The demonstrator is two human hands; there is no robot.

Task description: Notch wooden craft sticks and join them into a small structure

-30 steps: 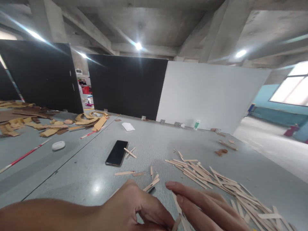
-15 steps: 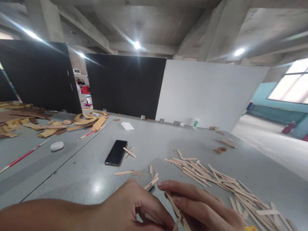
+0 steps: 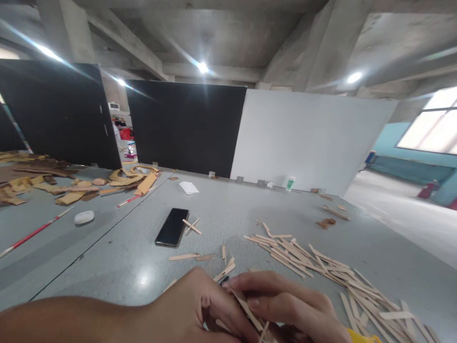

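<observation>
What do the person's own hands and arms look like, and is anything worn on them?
Both the left hand and the right hand are ungloved, with no ring in sight. The smooth, tapering left forearm shows no sleeve, watch or marking. Beside the right wrist is a bright yellow, narrow patch; whether it's a cuff, I can't tell.

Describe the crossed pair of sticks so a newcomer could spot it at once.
On the grey table, find the black phone. Two thin wooden sticks lie at its right edge; they form a lone X, unlike the heap near the right hand.
</observation>
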